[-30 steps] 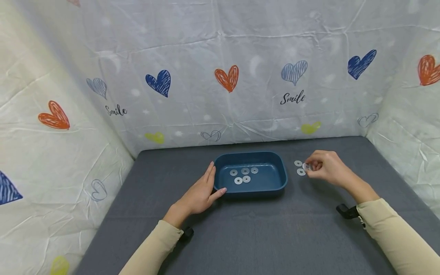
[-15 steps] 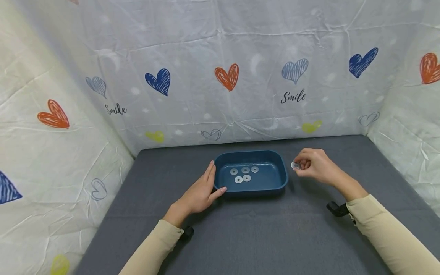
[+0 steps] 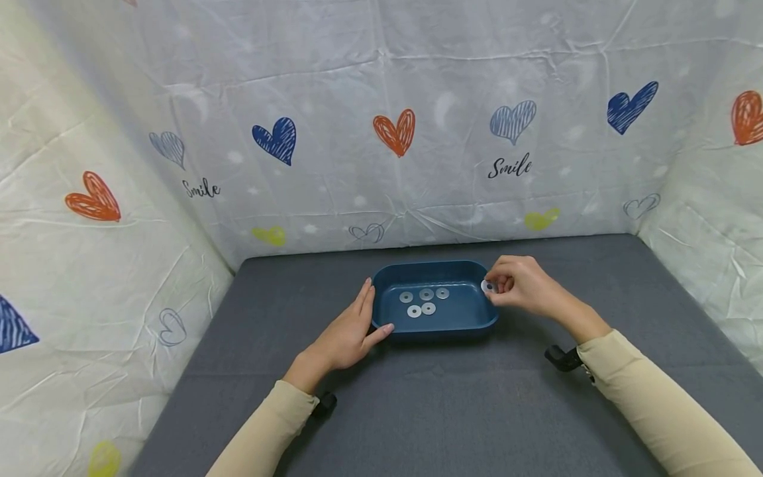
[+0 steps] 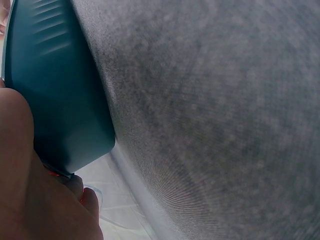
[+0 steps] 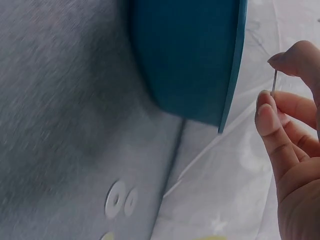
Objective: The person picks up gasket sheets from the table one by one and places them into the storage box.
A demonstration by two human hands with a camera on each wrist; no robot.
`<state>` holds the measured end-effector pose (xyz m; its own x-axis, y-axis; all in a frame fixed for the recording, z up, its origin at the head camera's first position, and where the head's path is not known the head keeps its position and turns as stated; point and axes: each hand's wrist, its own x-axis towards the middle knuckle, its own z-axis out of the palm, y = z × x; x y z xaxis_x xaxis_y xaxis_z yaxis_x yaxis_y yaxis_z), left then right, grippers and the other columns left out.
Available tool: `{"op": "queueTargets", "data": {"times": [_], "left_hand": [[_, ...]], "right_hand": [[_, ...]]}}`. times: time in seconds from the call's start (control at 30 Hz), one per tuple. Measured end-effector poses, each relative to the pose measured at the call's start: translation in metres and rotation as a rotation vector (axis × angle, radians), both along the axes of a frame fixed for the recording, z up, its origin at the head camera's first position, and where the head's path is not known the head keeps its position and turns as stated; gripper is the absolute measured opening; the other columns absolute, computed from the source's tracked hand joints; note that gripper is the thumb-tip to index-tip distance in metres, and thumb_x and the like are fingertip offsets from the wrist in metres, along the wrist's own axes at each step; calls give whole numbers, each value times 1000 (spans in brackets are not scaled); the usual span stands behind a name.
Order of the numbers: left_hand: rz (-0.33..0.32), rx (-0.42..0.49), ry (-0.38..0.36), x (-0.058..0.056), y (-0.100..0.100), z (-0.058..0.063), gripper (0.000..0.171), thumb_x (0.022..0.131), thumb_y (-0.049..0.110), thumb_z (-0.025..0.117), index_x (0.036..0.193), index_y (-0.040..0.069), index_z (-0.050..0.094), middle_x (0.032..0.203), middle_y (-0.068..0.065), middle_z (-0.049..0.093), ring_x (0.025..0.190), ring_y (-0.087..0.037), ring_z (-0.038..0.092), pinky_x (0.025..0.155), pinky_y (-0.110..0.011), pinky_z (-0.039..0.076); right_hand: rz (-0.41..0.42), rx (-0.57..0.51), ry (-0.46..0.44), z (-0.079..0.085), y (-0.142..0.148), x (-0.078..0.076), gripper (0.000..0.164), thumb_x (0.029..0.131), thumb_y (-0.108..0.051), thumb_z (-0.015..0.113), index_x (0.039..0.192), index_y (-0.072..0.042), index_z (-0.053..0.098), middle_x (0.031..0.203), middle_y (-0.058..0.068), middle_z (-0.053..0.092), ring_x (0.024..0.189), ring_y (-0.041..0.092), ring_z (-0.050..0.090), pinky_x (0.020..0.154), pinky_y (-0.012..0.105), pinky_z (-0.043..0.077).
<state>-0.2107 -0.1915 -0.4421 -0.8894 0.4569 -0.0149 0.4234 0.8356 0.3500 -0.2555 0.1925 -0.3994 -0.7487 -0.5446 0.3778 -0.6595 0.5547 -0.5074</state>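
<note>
A blue rectangular tray (image 3: 461, 310) holds several flat metal washers (image 3: 428, 309), all lying on its floor. My left hand (image 3: 340, 341) rests against the tray's left end, its fingers straight along the side wall and the thumb on the front rim. With fingertips and thumb, my right hand (image 3: 527, 288) pinches another washer (image 3: 485, 286) at the tray's right rim, raised above it. The right wrist view shows that washer (image 5: 274, 82) edge-on, beyond the tray's wall (image 5: 187, 60). Two loose washers (image 5: 115, 199) lie on the table there; the right hand hides them in the head view.
A dark grey cloth (image 3: 429, 411) covers the table. White curtain (image 3: 334, 79) printed with hearts hangs behind the far edge and along both sides. Black wrist-worn devices (image 3: 563, 358) stick out below the beige sleeves (image 3: 661, 404).
My right hand has lifted the washer off the table and carried it left to the tray's right rim. The left hand and tray have stayed in place.
</note>
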Motion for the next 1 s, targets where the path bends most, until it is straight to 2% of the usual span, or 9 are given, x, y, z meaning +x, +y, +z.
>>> {"op": "queueTargets", "data": {"times": [0.2,0.37,0.6,0.8,1.0], "left_hand": [[-6,10,18,0,0,-1,98,103,70,34,163,0,2,172,-16,-6,157,-30,10,123,-50,22],[-7,5,15,0,0,-1,98,102,71,32,163,1,1,172,-14,-8,157,-29,8,124,-49,21],[-14,8,20,-1,-1,-2,98,102,71,32,163,1,0,172,-16,-7,157,-29,8,124,-49,21],[-8,3,14,-1,-1,-3,98,102,71,32,164,2,-1,172,-13,-10,157,-29,9,124,-48,21],[-7,3,18,-1,0,-2,98,103,70,33,163,1,-1,172,-15,-7,157,-29,10,123,-49,21]], "right_hand": [[30,15,-7,0,-18,-5,13,83,-6,81,95,-3,77,86,2,64,69,8,58,60,25,53],[51,42,-32,-2,-31,-10,13,85,-6,80,97,-2,78,87,5,65,69,8,58,61,25,53],[89,122,-44,-10,-51,-17,14,86,-8,79,97,0,78,88,7,66,70,9,60,63,25,54],[100,210,-50,-15,-66,-21,15,89,-9,78,100,2,78,89,9,68,73,12,63,68,29,56],[95,286,-27,-24,-81,-27,6,88,-9,78,88,-3,77,79,6,65,69,10,55,66,29,51]]}}
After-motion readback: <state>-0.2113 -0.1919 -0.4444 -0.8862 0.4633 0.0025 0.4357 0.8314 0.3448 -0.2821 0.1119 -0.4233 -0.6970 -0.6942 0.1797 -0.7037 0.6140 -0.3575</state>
